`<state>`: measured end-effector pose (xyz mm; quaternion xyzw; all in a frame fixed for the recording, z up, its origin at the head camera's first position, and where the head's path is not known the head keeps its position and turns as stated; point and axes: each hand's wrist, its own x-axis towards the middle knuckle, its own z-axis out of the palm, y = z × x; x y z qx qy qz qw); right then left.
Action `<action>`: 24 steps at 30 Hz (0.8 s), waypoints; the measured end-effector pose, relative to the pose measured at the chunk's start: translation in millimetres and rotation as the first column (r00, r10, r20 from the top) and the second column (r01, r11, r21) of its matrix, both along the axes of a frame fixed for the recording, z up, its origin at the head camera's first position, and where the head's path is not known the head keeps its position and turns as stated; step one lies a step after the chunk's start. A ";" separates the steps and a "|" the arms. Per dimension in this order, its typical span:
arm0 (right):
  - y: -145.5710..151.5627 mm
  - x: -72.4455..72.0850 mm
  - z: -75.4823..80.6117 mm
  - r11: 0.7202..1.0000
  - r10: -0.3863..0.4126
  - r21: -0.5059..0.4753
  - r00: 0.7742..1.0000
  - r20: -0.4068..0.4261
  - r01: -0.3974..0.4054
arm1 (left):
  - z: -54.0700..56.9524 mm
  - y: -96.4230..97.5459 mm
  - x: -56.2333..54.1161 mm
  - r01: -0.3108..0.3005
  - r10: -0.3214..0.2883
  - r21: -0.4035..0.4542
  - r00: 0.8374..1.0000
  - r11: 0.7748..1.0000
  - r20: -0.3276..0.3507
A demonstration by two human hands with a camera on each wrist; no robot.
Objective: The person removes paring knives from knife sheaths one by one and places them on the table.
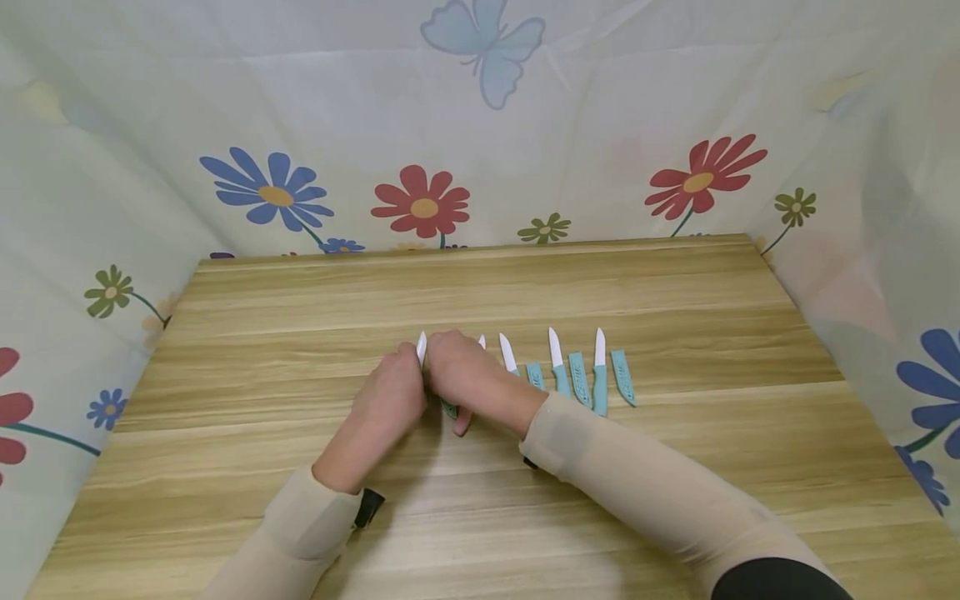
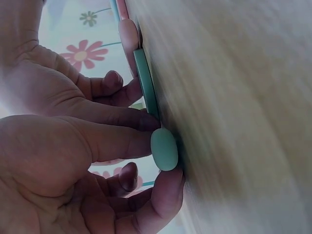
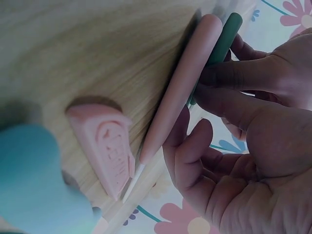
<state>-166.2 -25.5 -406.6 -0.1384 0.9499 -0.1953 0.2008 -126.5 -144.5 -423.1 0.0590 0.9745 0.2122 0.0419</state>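
My left hand [image 1: 390,392] pinches the green handle of a small knife [image 2: 165,148] between thumb and finger, low over the table. Its white blade [image 1: 422,343] points away toward the far side. Close on its right, my right hand [image 1: 468,371] pinches a flat green knife sheath [image 2: 147,83] with thumb and fingers. A pink-handled knife [image 3: 183,87] lies right beside the right hand's fingers, its white tip pointing away. Past it, a pink sheath [image 3: 102,146] rests on the table. In the head view, the right hand and forearm hide most of these.
To the right stand several blue-handled knives [image 1: 600,383] in a row on the wooden table [image 1: 262,350], white blades pointing away, with blue sheaths [image 1: 623,377] between and beside them. A flowered curtain [image 1: 337,100] surrounds the table's back and sides.
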 end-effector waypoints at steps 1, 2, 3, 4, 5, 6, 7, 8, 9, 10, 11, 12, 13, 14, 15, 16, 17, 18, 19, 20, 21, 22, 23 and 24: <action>0.1 0.1 0.4 1.000 0.003 -0.001 1.000 0.001 -0.003 | -0.2 -0.1 0.3 0.002 -0.002 0.001 1.000 1.000 -0.001; 0.3 0.1 0.9 1.000 0.006 0.002 1.000 0.000 -0.006 | -0.3 -0.1 0.6 0.003 -0.003 -0.001 1.000 1.000 -0.005; 0.6 0.0 1.4 1.000 0.013 0.009 1.000 -0.003 -0.013 | -0.5 -0.1 0.9 0.004 -0.004 -0.003 1.000 1.000 -0.008; 0.9 -0.2 1.9 1.000 0.019 0.014 1.000 -0.002 -0.019 | -0.9 -0.2 1.1 0.005 -0.005 -0.004 1.000 1.000 -0.012; 1.3 -0.5 2.6 1.000 0.022 0.015 1.000 0.001 -0.022 | -1.1 -0.2 1.2 0.003 -0.004 -0.005 1.000 1.000 -0.017; 1.9 -1.0 3.3 1.000 0.025 0.018 1.000 0.004 -0.025 | -1.3 -0.1 1.3 0.001 -0.001 -0.005 1.000 1.000 -0.021; 2.4 -1.4 4.3 0.999 0.031 0.024 1.000 -0.001 -0.030 | -1.3 0.0 1.4 0.000 0.000 -0.004 1.000 1.000 -0.022; 3.2 -1.9 5.4 0.999 0.033 0.027 0.999 0.002 -0.033 | -1.5 0.0 1.4 -0.003 0.003 -0.004 1.000 1.000 -0.024; 4.2 -2.3 6.4 0.999 0.032 0.023 0.999 0.015 -0.033 | -1.5 0.1 1.4 -0.005 0.005 -0.003 1.000 1.000 -0.026; 5.3 -2.6 7.6 0.999 0.033 0.018 0.999 0.024 -0.033 | -1.4 0.1 1.5 -0.006 0.006 -0.003 1.000 1.000 -0.028; 6.6 -2.7 9.0 0.999 0.034 0.014 0.999 0.029 -0.035 | -1.4 0.2 1.5 -0.007 0.007 -0.007 1.000 1.000 -0.030; 8.2 -3.0 10.5 0.999 0.039 0.011 0.999 0.033 -0.039 | -1.5 0.1 1.5 -0.008 0.008 -0.010 1.000 1.000 -0.030; 10.0 -3.0 11.6 0.999 0.045 0.009 0.999 0.029 -0.045 | -1.4 -0.1 1.6 -0.006 0.005 -0.012 1.000 1.000 -0.031; 12.2 -3.0 12.8 0.999 0.046 -0.003 0.998 0.038 -0.046 | -1.6 -0.2 1.5 -0.006 0.006 -0.017 0.999 1.000 -0.032; 14.5 -2.8 13.7 0.999 0.053 -0.011 0.998 0.040 -0.053 | -1.2 -0.2 1.6 -0.005 0.005 -0.020 1.000 1.000 -0.030; 17.0 -2.6 14.7 0.998 0.065 -0.014 0.998 0.028 -0.064 | -0.9 -0.4 1.7 -0.004 0.003 -0.022 1.000 1.000 -0.025; 19.8 -2.4 15.4 0.997 0.073 -0.019 0.997 0.016 -0.073 | -0.7 -0.6 1.6 -0.006 0.006 -0.022 1.000 1.000 -0.020; 22.7 -2.4 16.1 0.996 0.084 -0.017 0.996 -0.005 -0.084 | -0.4 -1.0 1.5 -0.009 0.009 -0.023 1.000 1.000 -0.015; 25.6 -2.2 16.6 0.995 0.093 -0.018 0.995 -0.020 -0.093 | -0.4 -1.5 1.4 -0.010 0.010 -0.024 1.000 1.000 -0.015; 28.7 -2.3 17.0 0.995 0.099 -0.026 0.995 -0.032 -0.100 | -0.2 -1.9 1.1 -0.012 0.012 -0.028 1.000 1.000 -0.014; 31.6 -2.3 17.6 0.994 0.106 -0.028 0.993 -0.049 -0.107 | 0.3 -2.3 1.2 -0.016 0.015 -0.027 1.000 1.000 -0.014; 34.4 -2.2 18.4 0.994 0.106 -0.030 0.992 -0.072 -0.109 | 1.0 -3.1 1.3 -0.019 0.018 -0.025 1.000 1.000 -0.014; 37.0 -2.1 19.5 0.994 0.103 -0.031 0.991 -0.087 -0.106 | 1.8 -3.6 1.3 -0.024 0.023 -0.024 1.000 0.999 -0.016; 39.7 -2.0 20.6 0.994 0.099 -0.037 0.990 -0.097 -0.103 | 2.9 -4.2 1.5 -0.026 0.026 -0.025 0.999 0.999 -0.026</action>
